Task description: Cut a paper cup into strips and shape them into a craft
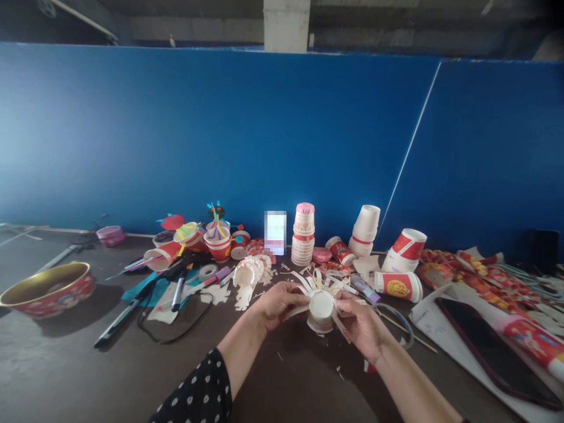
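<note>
Both my hands hold a white paper cup (pixel 321 310) whose wall is cut into strips that fan outward, its base facing me. My left hand (pixel 277 304) grips its left side with fingers curled round the strips. My right hand (pixel 362 325) pinches strips on the right side. The cup hovers just above the dark table (pixel 88 376). Cut paper scraps (pixel 247 281) lie beyond it.
A stack of paper cups (pixel 303 235) and more white and red cups (pixel 408 245) stand by the blue wall. A gold-lined red bowl (pixel 47 289) sits at left, with markers (pixel 178 291), tape (pixel 207 272) and a cable. A dark phone (pixel 489 349) on paper lies at right.
</note>
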A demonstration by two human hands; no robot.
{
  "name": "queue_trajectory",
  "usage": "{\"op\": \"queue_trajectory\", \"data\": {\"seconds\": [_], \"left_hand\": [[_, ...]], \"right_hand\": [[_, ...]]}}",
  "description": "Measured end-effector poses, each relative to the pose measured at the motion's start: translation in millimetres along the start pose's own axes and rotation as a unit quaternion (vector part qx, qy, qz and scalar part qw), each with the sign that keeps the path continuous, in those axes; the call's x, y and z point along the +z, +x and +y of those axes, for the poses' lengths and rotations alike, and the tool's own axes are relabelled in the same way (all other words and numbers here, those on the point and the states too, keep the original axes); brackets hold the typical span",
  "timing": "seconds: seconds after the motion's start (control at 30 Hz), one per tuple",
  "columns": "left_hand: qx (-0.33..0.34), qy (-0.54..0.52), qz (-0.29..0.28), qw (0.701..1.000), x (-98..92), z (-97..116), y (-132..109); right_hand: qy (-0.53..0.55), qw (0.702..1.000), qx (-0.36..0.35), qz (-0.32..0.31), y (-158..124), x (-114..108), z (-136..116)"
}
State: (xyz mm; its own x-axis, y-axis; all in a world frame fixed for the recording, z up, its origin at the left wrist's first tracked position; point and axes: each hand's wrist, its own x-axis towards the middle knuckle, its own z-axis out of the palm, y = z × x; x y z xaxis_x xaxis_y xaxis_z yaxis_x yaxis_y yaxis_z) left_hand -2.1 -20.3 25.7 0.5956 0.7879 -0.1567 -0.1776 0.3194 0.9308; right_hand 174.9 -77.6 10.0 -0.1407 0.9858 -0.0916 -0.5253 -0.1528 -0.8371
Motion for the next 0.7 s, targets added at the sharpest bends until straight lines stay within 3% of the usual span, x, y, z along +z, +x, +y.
{"op": "queue_trajectory", "data": {"seconds": [0.23,0.5,0.7], "left_hand": [[0.005,-0.024,-0.013,1.000,0.6,0.0,0.0],[-0.033,-0.041,-0.020,0.998,-4.8,-4.2,1.0],[-0.025,-0.004,-0.022,0.999,-6.1,0.0,-0.5]], "right_hand": [[-0.016,1.000,-0.006,-0.012,-1.3,-2.2,-1.1],[-0.025,1.000,-0.004,0.004,0.0,-1.3,-1.6],[-0.056,0.998,-0.007,0.013,-0.2,-1.7,-1.1]]}}
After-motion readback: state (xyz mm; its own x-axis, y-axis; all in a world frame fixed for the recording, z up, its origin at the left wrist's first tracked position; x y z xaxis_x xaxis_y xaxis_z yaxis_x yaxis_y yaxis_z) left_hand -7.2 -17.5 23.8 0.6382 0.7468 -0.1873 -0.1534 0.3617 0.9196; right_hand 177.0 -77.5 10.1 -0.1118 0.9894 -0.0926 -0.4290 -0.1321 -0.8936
